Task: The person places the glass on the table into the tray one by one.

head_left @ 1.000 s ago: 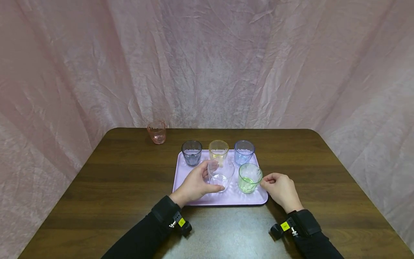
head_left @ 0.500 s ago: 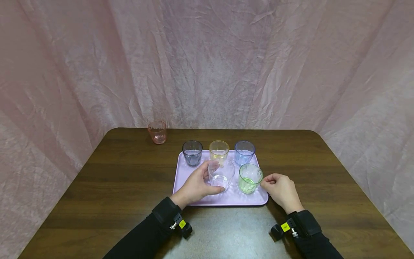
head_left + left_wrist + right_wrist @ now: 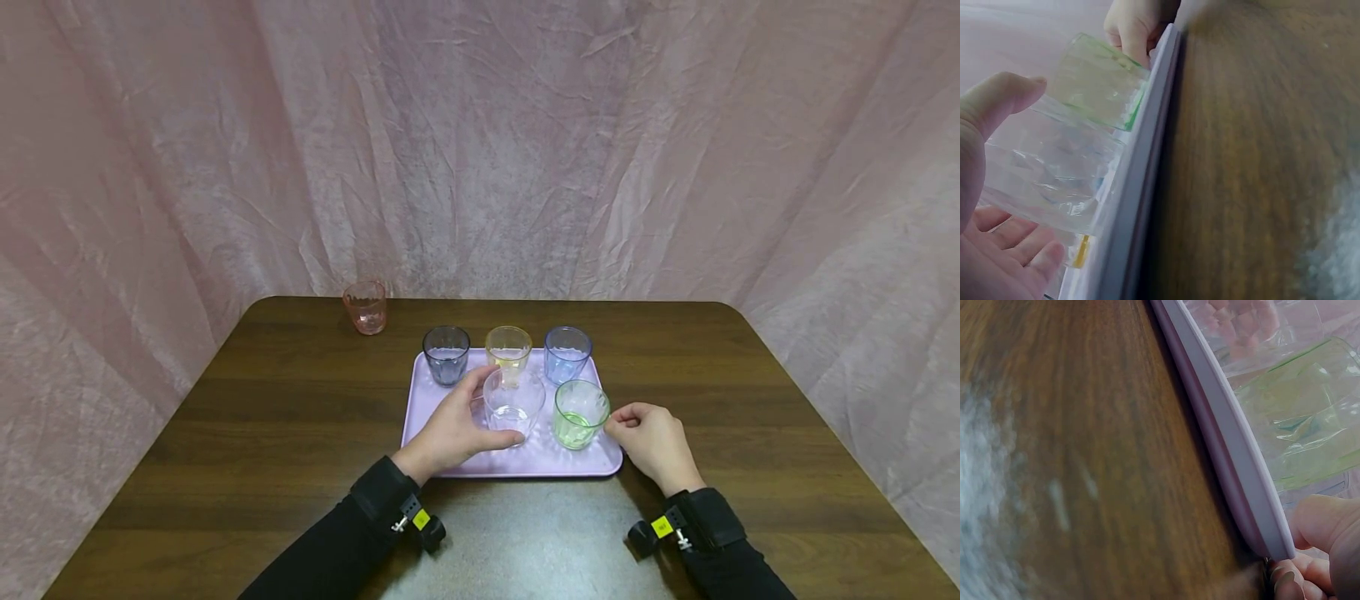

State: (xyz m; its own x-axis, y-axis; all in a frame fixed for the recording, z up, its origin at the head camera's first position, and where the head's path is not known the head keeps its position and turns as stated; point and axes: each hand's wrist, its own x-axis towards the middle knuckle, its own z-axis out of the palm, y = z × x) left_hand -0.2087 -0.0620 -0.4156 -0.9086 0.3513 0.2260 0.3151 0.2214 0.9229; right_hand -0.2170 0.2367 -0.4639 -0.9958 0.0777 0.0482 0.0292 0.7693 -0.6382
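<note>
A clear glass [image 3: 517, 412] stands upright at the front of the lilac tray [image 3: 525, 464]. My left hand [image 3: 453, 425] lies spread around its left side, thumb in front and fingers behind. The left wrist view shows a gap between thumb and glass, and the fingers [image 3: 1022, 240] loosely bent beside it. To the right of that glass is a green-tinted glass [image 3: 579, 421]. My right hand [image 3: 654, 443] pinches the tray's right rim; in the right wrist view its thumb [image 3: 1322, 519] lies inside the rim, with the other fingers outside.
Along the tray's back row stand a grey glass [image 3: 447, 362], a yellow glass [image 3: 508, 346] and a blue glass [image 3: 566, 358]. A pink glass [image 3: 366, 310] sits apart at the back left of the wooden table [image 3: 247, 417]. Behind hangs a pink curtain [image 3: 480, 167].
The fingers of my left hand have straightened and loosened from the clear glass, which stays where it was. My right hand has kept its place at the tray rim.
</note>
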